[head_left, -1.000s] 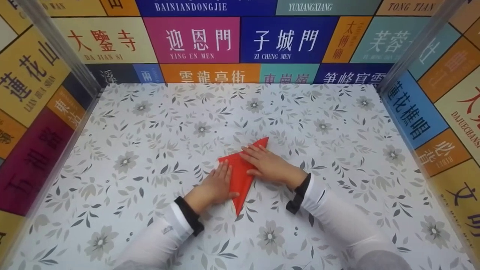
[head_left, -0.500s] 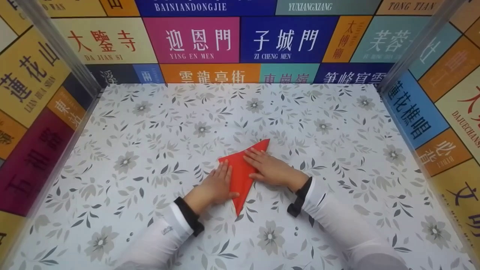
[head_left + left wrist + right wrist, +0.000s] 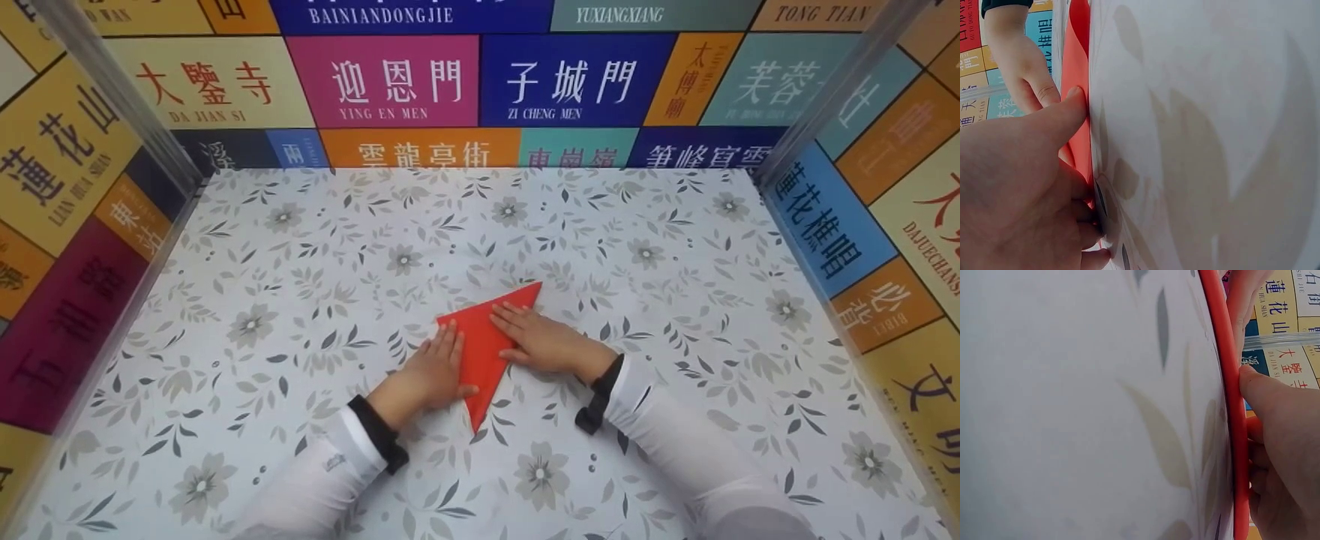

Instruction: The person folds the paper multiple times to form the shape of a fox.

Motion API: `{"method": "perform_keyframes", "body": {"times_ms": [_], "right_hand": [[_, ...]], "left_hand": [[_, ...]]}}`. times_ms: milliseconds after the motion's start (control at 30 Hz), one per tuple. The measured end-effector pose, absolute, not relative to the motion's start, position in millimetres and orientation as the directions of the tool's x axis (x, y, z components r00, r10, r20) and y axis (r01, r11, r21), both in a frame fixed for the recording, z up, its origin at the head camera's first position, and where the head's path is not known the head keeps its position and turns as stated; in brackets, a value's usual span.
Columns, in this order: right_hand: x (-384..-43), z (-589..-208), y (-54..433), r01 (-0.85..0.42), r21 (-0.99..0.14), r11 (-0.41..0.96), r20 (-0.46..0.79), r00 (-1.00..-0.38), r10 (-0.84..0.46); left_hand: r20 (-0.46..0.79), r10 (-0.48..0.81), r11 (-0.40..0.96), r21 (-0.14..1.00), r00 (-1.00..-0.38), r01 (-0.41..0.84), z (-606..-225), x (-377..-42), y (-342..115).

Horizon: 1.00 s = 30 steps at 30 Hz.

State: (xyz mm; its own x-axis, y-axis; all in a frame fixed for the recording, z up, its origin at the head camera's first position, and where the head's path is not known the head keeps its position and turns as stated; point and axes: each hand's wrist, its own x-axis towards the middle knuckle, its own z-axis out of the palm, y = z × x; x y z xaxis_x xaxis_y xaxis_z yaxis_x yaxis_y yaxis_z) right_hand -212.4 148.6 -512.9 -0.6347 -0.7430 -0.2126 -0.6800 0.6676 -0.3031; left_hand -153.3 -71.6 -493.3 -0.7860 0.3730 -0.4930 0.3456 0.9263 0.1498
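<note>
A folded sheet of red paper [image 3: 484, 349] lies on the patterned tabletop, its outline a triangle with one point toward the person and another at the far right. My left hand [image 3: 427, 375] rests along its left edge, fingers straight and thumb on the near part. On the right side, my right hand [image 3: 547, 341] lays its extended fingers and thumb on the paper. In the left wrist view the thumb touches the red paper [image 3: 1076, 62], which bows up slightly at the top. The right wrist view shows the folded edge [image 3: 1234, 422] running beside the right thumb.
White floral covering [image 3: 337, 247] spreads over the tabletop. Colourful panels with printed characters stand at the back [image 3: 390, 79], left [image 3: 67, 165] and right [image 3: 825, 217]. Black bands [image 3: 379, 431] circle both wrists over white sleeves.
My right hand has slid slightly toward the person and right. The paper's far right point has shifted the same way, and its curved upper edge is now straight. My left hand stays put.
</note>
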Motion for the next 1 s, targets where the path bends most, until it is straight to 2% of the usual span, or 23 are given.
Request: {"method": "perform_keyframes", "body": {"times_ms": [567, 1000], "right_hand": [[-211.3, -515.5, 146.2, -0.694, -0.275, 0.666, -0.252, -0.616, -0.746], [-210.2, -517.5, 145.2, -0.690, -0.225, 0.688, -0.286, -0.628, -0.724]], "left_hand": [[-0.498, 0.376, 0.926, 0.172, -0.781, 0.336, -490.4, -153.2, -72.3], [-0.506, 0.370, 0.922, 0.100, -0.779, 0.373, -485.7, -153.8, -68.8]]}}
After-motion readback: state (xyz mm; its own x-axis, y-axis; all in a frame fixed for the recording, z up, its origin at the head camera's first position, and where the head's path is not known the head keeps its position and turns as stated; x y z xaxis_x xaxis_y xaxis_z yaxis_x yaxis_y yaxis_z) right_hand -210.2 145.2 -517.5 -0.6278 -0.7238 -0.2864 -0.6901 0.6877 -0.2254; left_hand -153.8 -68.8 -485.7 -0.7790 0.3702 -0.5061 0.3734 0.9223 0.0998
